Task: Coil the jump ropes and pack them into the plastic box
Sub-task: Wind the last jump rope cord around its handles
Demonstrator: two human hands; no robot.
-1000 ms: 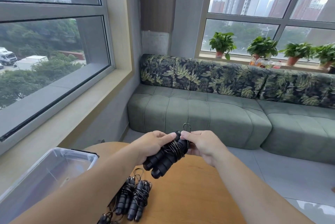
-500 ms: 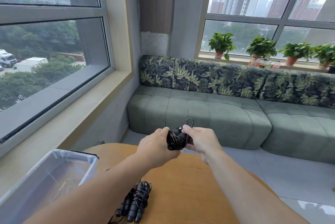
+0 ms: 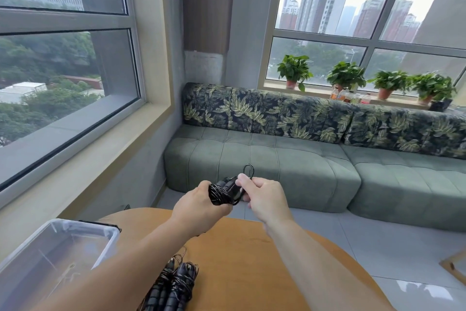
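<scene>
A clear plastic box (image 3: 58, 257) stands at the left edge of the round wooden tabletop (image 3: 252, 260), its lid off and a dark latch at its far corner. Through the walls something thin and pale shows on the bottom, too faint to name; no rope lies inside.

The jump rope (image 3: 223, 192) being worked is held in the air beyond the far edge of the tabletop, in front of the green sofa (image 3: 264, 159). It is a tight black bundle: thin, glossy cord wound many times round the two black handles, whose ends poke out toward the sofa. The left hand (image 3: 199, 206) wraps round the bundle, fingers curled under it and thumb over the windings. The right hand (image 3: 264, 197) pinches the free end of the cord between thumb and forefinger, and a small loop (image 3: 248, 170) stands upright above that grip.

Two more coiled jump ropes (image 3: 174, 285) lie side by side on the tabletop near the lower edge of the view, just right of the left forearm, each a pair of ribbed black handles bound with cord.

Potted plants (image 3: 345, 76) line the windowsill behind the sofa.
</scene>
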